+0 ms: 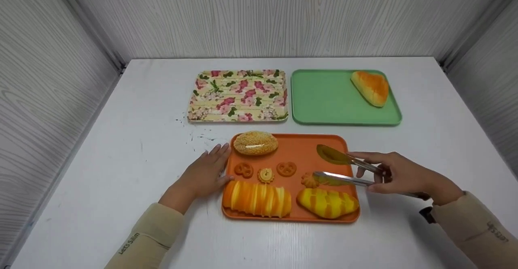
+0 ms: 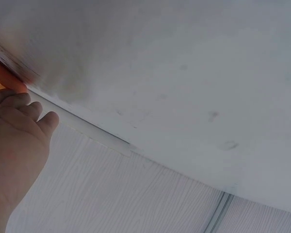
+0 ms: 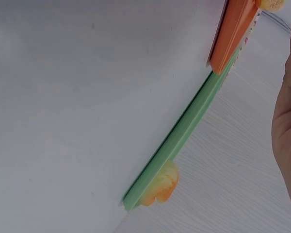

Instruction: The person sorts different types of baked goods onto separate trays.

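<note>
My left hand (image 1: 207,172) lies with fingers extended along the left edge of an orange tray (image 1: 301,143). In the head view my right hand (image 1: 404,174) grips metal tongs (image 1: 340,177) with yellowish tips. The tong arms are spread, the lower one over a flower-shaped cookie (image 1: 309,180) and nothing between the tips. Below it is a yellow striped bread (image 1: 327,203). A sliced-looking orange loaf (image 1: 257,199) fills the tray's lower left, and a seeded bun (image 1: 255,142) its upper left. Between them sit two pretzels (image 1: 286,169) and a round cookie (image 1: 266,175).
Behind the orange tray, a floral tray (image 1: 238,95) stands left of a green tray (image 1: 323,99). A wedge-shaped bread (image 1: 371,88) lies at the green tray's right end. Pale wood-grain panels (image 1: 259,18) enclose the white table (image 1: 133,147) at the back and sides.
</note>
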Motion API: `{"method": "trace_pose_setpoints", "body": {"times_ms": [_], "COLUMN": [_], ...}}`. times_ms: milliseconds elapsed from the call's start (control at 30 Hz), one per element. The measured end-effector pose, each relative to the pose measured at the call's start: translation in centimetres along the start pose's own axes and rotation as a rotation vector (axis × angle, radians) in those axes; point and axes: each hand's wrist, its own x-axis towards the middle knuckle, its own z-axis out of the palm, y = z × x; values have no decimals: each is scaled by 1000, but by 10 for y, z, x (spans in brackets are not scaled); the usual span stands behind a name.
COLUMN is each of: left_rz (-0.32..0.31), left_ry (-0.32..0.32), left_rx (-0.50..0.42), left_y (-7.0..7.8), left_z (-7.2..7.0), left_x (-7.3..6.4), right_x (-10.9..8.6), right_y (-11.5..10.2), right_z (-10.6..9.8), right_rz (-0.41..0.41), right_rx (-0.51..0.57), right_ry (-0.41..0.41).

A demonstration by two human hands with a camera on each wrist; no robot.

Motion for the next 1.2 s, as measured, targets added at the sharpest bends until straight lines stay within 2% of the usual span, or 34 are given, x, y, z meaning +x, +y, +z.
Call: {"method": "trace_pose_setpoints", "body": {"times_ms": [333,500,733,967,1200], "left_rz": [0,11,-3,15,15], "left_ry": [3,10,-9,8,8], "left_rx": [-1,4,2,9,5], "left_y": [0,-1,0,0,0], "left_z": [-1,0,-1,0,2], "left_x": [0,0,0,0,0], "right_x": [-6,-8,-12,-15,-16], "right_y": [2,3,5,5,7], "right_z": [7,9,10,13,15], "right_rz": [-62,-102,-65,-33,-42], "right_rx": [103,91,94,107,118], "right_ry": [-102,-139,-160,-192,-203]}}
